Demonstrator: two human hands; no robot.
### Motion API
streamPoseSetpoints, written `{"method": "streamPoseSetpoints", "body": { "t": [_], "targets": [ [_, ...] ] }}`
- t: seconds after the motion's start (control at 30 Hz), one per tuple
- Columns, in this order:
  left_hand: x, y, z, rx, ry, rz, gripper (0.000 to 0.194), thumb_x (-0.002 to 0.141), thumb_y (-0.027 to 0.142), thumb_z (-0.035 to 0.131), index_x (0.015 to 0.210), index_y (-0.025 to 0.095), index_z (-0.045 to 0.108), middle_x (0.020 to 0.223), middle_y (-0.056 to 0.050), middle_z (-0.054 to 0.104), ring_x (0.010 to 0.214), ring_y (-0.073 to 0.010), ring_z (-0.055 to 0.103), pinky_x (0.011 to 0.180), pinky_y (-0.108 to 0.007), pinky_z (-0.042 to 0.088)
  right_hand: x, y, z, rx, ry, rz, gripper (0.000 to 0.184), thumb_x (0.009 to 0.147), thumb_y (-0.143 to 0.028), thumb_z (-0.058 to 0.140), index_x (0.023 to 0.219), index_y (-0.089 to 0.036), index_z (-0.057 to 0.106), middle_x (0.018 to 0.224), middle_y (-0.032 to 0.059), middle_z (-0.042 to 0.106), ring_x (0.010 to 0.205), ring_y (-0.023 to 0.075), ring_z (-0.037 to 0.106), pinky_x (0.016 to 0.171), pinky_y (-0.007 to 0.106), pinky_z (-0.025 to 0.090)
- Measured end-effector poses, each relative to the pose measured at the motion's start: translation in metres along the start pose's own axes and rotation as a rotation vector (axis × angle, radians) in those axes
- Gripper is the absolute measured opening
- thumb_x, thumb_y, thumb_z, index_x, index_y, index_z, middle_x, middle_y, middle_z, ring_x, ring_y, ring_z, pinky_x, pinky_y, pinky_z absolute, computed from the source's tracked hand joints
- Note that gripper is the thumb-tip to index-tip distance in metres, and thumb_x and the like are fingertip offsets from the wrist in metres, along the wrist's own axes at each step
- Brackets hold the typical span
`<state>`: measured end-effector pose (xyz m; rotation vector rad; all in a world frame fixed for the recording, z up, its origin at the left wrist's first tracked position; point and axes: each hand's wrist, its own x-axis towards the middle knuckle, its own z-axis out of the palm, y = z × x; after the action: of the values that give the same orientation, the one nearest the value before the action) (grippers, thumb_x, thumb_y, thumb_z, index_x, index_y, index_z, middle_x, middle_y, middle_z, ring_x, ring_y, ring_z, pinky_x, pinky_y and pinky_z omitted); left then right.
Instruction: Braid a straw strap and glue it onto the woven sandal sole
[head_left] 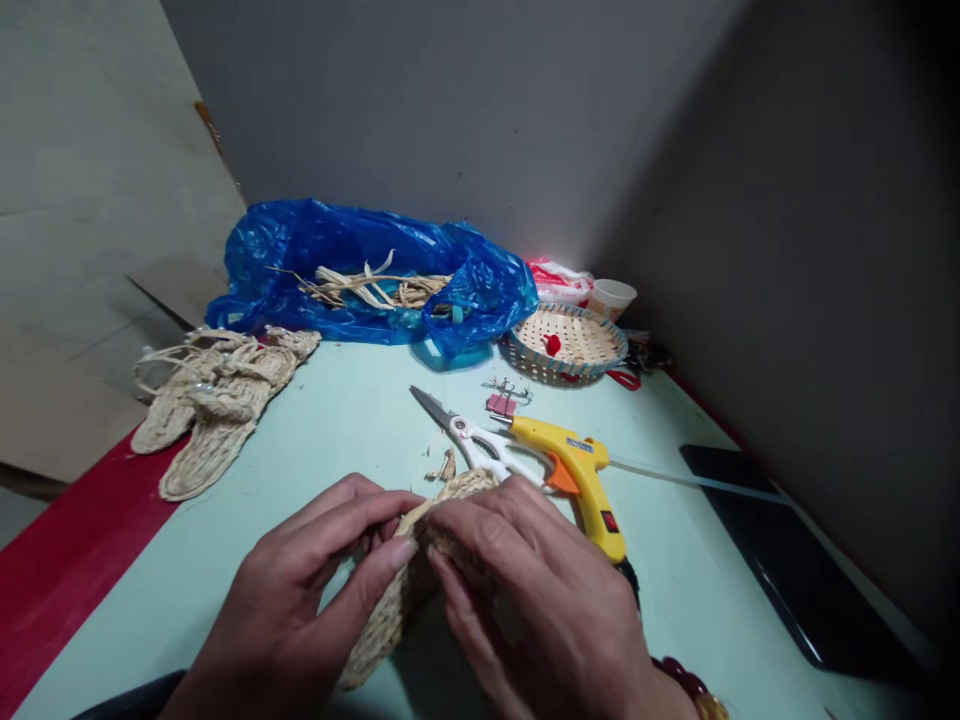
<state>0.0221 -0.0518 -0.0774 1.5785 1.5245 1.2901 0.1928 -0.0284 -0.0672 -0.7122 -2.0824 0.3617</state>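
Note:
A woven straw sandal [379, 625] is held tilted between my two hands, low over the pale green tabletop. My left hand [304, 585] pinches a straw strap at its near left side, thumb against forefinger. On the other side, my right hand [536, 585] is closed on the sandal's strap area, its fingertips pressed in close to the left thumb. Part of the sandal is hidden behind the right hand. White-handled scissors [487, 445] lie just beyond my hands, beside a yellow hot glue gun [581, 465] with a clear glue stick in its back.
A pair of finished-looking straw sandals [225, 410] lies at the left edge. Farther back are a blue plastic bag [292, 245] with straw strands, a woven basket [517, 352] and a paper cup [611, 297]. A black phone-like slab [787, 570] rests at right.

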Motion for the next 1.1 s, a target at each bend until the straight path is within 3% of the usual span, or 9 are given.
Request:
{"method": "streamPoseSetpoints", "body": {
  "t": [0.17, 0.3, 0.53, 0.7, 0.8, 0.87, 0.97, 1.1],
  "targets": [
    [-0.001, -0.004, -0.001, 0.022, -0.034, 0.066, 0.025, 0.079, 0.023, 0.064, 0.09, 0.043, 0.075, 0.079, 0.012, 0.07, 0.076, -0.0099, 0.066, 0.071, -0.011, 0.046, -0.004, 0.002, 0.003, 0.033, 0.042, -0.001, 0.016, 0.087, -0.007, 0.057, 0.102, -0.007, 0.065, 0.08, 0.0113, 0.068, 0.072, 0.0193, 0.06, 0.066, 0.032, 0.054],
    [-0.002, -0.003, 0.001, 0.037, -0.006, 0.077, 0.024, 0.076, 0.023, 0.065, 0.085, 0.044, 0.074, 0.075, 0.013, 0.069, 0.072, -0.0096, 0.065, 0.066, -0.011, 0.045, -0.003, -0.001, 0.004, 0.048, 0.037, -0.002, 0.016, 0.087, -0.006, 0.058, 0.101, -0.005, 0.066, 0.081, 0.0118, 0.069, 0.073, 0.0191, 0.06, 0.069, 0.032, 0.054],
    [-0.008, -0.003, 0.003, 0.058, -0.06, -0.062, 0.016, 0.076, 0.026, 0.06, 0.078, 0.036, 0.072, 0.07, 0.009, 0.067, 0.07, -0.0124, 0.065, 0.06, -0.019, 0.044, 0.002, -0.006, 0.008, -0.05, 0.041, -0.1, 0.015, 0.091, -0.009, 0.055, 0.101, -0.01, 0.066, 0.073, 0.0047, 0.066, 0.064, 0.0156, 0.057, 0.062, 0.031, 0.05],
    [-0.005, 0.0, 0.001, 0.007, -0.057, -0.231, 0.008, 0.078, 0.036, 0.062, 0.074, 0.03, 0.066, 0.074, 0.005, 0.066, 0.072, -0.0174, 0.066, 0.063, -0.023, 0.046, -0.005, -0.005, 0.008, -0.061, 0.018, 0.127, 0.013, 0.092, -0.023, 0.057, 0.098, -0.021, 0.068, 0.081, 0.0028, 0.064, 0.074, 0.019, 0.052, 0.069, 0.036, 0.044],
    [-0.001, 0.003, 0.0, -0.026, -0.003, -0.295, 0.007, 0.072, 0.035, 0.066, 0.077, 0.029, 0.068, 0.074, 0.005, 0.066, 0.067, -0.0161, 0.061, 0.065, -0.023, 0.047, -0.006, -0.006, 0.0, 0.048, -0.072, 0.252, 0.02, 0.093, -0.019, 0.057, 0.112, -0.024, 0.062, 0.092, 0.0001, 0.065, 0.084, 0.017, 0.056, 0.086, 0.037, 0.041],
    [0.0, 0.003, -0.001, -0.051, 0.026, -0.342, 0.011, 0.071, 0.035, 0.068, 0.079, 0.028, 0.069, 0.075, 0.005, 0.068, 0.065, -0.0158, 0.059, 0.064, -0.023, 0.046, -0.005, -0.007, -0.003, 0.095, -0.107, 0.293, 0.018, 0.094, -0.016, 0.056, 0.11, -0.021, 0.06, 0.095, 0.0, 0.066, 0.087, 0.016, 0.057, 0.091, 0.035, 0.039],
    [0.001, 0.003, -0.001, -0.072, 0.022, -0.382, 0.012, 0.069, 0.035, 0.07, 0.077, 0.026, 0.07, 0.073, 0.003, 0.068, 0.067, -0.0171, 0.061, 0.065, -0.025, 0.046, -0.005, -0.004, 0.0, 0.1, -0.134, 0.286, 0.009, 0.094, -0.016, 0.052, 0.097, -0.017, 0.061, 0.088, 0.0027, 0.065, 0.083, 0.0184, 0.055, 0.082, 0.037, 0.04],
    [0.003, 0.006, 0.0, -0.125, 0.017, -0.418, 0.013, 0.067, 0.032, 0.072, 0.077, 0.024, 0.071, 0.072, 0.003, 0.068, 0.072, -0.0187, 0.063, 0.067, -0.025, 0.048, -0.008, 0.003, 0.008, 0.058, -0.132, 0.238, 0.013, 0.094, -0.018, 0.05, 0.09, -0.015, 0.062, 0.082, 0.0059, 0.064, 0.077, 0.0213, 0.051, 0.074, 0.039, 0.039]
  ]
}}
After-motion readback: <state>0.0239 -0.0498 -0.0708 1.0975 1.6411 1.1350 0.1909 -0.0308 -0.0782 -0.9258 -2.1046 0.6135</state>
